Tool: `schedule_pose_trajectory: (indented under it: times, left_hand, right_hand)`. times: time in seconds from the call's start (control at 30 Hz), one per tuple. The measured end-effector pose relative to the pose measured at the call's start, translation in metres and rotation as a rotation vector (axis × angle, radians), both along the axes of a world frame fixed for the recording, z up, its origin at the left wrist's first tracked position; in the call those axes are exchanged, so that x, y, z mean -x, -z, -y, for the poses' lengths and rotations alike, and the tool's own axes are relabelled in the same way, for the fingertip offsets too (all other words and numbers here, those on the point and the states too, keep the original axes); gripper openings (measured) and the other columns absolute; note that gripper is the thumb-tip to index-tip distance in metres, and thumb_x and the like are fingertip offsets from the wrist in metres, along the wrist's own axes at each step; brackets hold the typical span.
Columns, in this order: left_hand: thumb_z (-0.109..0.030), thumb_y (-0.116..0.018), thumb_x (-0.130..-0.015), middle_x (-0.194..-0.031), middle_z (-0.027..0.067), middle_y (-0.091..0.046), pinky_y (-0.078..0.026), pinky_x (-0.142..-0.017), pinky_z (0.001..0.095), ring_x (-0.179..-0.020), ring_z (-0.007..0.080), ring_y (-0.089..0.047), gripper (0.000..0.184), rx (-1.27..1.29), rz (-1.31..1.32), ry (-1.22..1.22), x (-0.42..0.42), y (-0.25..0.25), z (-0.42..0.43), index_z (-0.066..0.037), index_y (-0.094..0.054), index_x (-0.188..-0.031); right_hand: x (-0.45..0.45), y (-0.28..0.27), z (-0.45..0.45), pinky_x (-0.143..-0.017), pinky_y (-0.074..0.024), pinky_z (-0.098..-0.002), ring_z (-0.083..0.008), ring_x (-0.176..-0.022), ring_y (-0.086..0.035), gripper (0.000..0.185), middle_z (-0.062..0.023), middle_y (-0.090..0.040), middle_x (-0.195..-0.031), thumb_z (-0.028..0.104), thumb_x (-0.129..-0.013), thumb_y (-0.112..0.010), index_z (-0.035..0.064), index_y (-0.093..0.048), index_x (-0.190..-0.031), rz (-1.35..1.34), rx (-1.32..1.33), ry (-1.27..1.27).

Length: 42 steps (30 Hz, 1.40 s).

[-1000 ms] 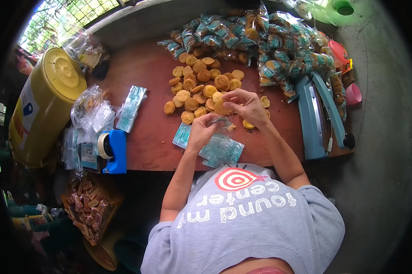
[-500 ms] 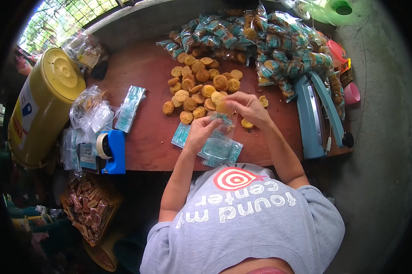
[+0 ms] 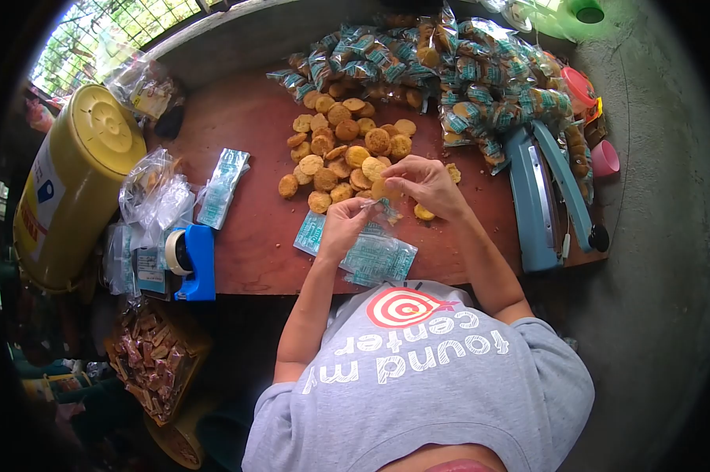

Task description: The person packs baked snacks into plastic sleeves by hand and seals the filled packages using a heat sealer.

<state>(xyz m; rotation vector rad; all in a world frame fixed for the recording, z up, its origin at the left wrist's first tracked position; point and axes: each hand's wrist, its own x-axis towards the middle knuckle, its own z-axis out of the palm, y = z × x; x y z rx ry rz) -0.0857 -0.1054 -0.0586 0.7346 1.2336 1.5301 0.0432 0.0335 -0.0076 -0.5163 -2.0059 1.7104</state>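
Observation:
My left hand (image 3: pixel 345 226) pinches a small clear plastic bag (image 3: pixel 388 211) with teal print, its mouth toward the right hand. Between the fingertips of my right hand (image 3: pixel 427 187) is a round golden cookie (image 3: pixel 381 190), just above the bag; whether its edge is inside the bag I cannot tell. Beyond both hands lies a loose pile of cookies (image 3: pixel 323 179). Flat printed bags (image 3: pixel 379 256) lie on the table below my hands, partly overlapping near the front edge.
Filled cookie bags (image 3: pixel 473 71) are heaped at the back right. A blue-grey heat sealer (image 3: pixel 532 204) stands right, a pink cup (image 3: pixel 604 160) beyond it. At left are a blue tape dispenser (image 3: pixel 201 263), a stack of bags (image 3: pixel 223 187) and a large yellow container (image 3: pixel 79 181).
The bag in my left hand has tipped up and no longer hangs full length below the fingers. My right hand still holds the cookie, slightly lower and closer to the bag.

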Motion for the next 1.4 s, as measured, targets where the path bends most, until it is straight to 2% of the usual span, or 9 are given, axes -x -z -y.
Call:
schedule_pose_trajectory:
  times: [0.13, 0.23, 0.3, 0.4, 0.63, 0.9, 1.1, 1.33, 1.4]
  left_hand:
    - [-0.016, -0.064, -0.082, -0.076, 0.0031, -0.064, -0.045, -0.061, 0.0199, -0.068, 0.0065, -0.057, 0.017, 0.016, 0.003, 0.061, -0.002, -0.008, 0.0, 0.001, -0.064, -0.087]
    - [-0.017, -0.065, -0.082, -0.076, 0.0021, -0.065, -0.043, -0.06, 0.0182, -0.068, 0.0047, -0.056, 0.018, 0.061, 0.016, 0.086, -0.001, -0.008, 0.0, 0.001, -0.065, -0.085]
    - [-0.017, -0.065, -0.081, -0.076, 0.0021, -0.065, -0.043, -0.059, 0.0182, -0.067, 0.0046, -0.055, 0.018, 0.078, 0.005, 0.096, 0.0, -0.009, 0.0, 0.001, -0.065, -0.086]
    - [-0.015, -0.065, -0.081, -0.077, 0.0023, -0.065, -0.044, -0.06, 0.0184, -0.068, 0.0048, -0.056, 0.017, 0.113, -0.051, 0.078, -0.003, -0.013, -0.001, 0.001, -0.065, -0.087]
    - [-0.012, -0.067, -0.079, -0.081, 0.0026, -0.065, -0.045, -0.064, 0.0195, -0.073, 0.0057, -0.058, 0.017, 0.016, 0.0, 0.03, -0.003, -0.009, -0.003, 0.0, -0.064, -0.091]
    - [-0.012, -0.068, -0.078, -0.078, 0.0002, -0.064, -0.044, -0.064, 0.0187, -0.071, 0.0051, -0.057, 0.018, 0.069, -0.001, 0.088, -0.004, -0.015, -0.001, -0.001, -0.064, -0.091]
    - [-0.012, -0.069, -0.077, -0.078, 0.0007, -0.064, -0.044, -0.064, 0.0191, -0.071, 0.0055, -0.057, 0.017, -0.027, 0.027, 0.07, -0.005, -0.01, -0.004, -0.001, -0.064, -0.089]
    - [-0.018, -0.066, -0.08, -0.078, 0.0013, -0.064, -0.045, -0.063, 0.0196, -0.068, 0.0047, -0.056, 0.02, 0.073, -0.046, 0.088, -0.003, -0.013, -0.003, 0.0, -0.065, -0.089]
    - [-0.02, -0.066, -0.081, -0.078, 0.0012, -0.064, -0.045, -0.062, 0.0194, -0.068, 0.0048, -0.056, 0.021, 0.069, -0.039, 0.095, -0.003, -0.013, -0.004, 0.0, -0.064, -0.089]
  right_hand:
    - [-0.002, 0.006, -0.003, -0.062, -0.0465, -0.0206, -0.0068, -0.074, -0.055, 0.015, -0.003, -0.059, -0.083, 0.01, -0.078, -0.067, 0.0013, -0.067, -0.091, 0.009, -0.081, 0.029]
    - [-0.003, 0.002, -0.002, -0.067, -0.0467, -0.02, -0.0067, -0.077, -0.054, 0.016, -0.0015, -0.057, -0.084, 0.009, -0.08, -0.065, 0.0011, -0.067, -0.094, -0.031, 0.098, 0.103]
    - [-0.003, 0.003, -0.006, -0.066, -0.0463, -0.0196, -0.0066, -0.078, -0.054, 0.016, -0.0011, -0.056, -0.085, 0.009, -0.079, -0.065, 0.001, -0.067, -0.094, -0.093, -0.114, 0.202]
    - [-0.003, 0.001, -0.003, -0.066, -0.0458, -0.0193, -0.0067, -0.078, -0.054, 0.016, -0.0008, -0.056, -0.085, 0.007, -0.078, -0.066, 0.0015, -0.067, -0.093, -0.09, -0.066, 0.115]
    - [-0.002, 0.004, 0.003, -0.063, -0.0457, -0.0206, -0.0079, -0.071, -0.055, 0.015, -0.0026, -0.058, -0.079, 0.007, -0.075, -0.069, 0.0023, -0.068, -0.09, -0.067, -0.215, 0.215]
    - [-0.005, 0.002, 0.004, -0.057, -0.0471, -0.0185, -0.006, -0.072, -0.055, 0.015, -0.0017, -0.055, -0.084, 0.007, -0.079, -0.065, 0.0, -0.067, -0.092, -0.017, 0.006, 0.129]
    - [-0.004, 0.003, 0.004, -0.057, -0.0466, -0.0177, -0.0057, -0.07, -0.055, 0.014, -0.0016, -0.056, -0.084, 0.007, -0.079, -0.065, 0.0004, -0.067, -0.092, -0.046, -0.166, 0.148]
    - [-0.006, 0.011, -0.004, -0.059, -0.0468, -0.0172, -0.0062, -0.073, -0.056, 0.012, -0.0015, -0.058, -0.087, 0.005, -0.079, -0.065, 0.0005, -0.067, -0.09, 0.006, -0.098, 0.063]
    - [-0.006, 0.005, -0.002, -0.06, -0.0461, -0.0235, -0.0088, -0.072, -0.057, 0.018, -0.0034, -0.059, -0.075, 0.015, -0.077, -0.068, 0.0013, -0.068, -0.088, -0.008, 0.024, 0.045]
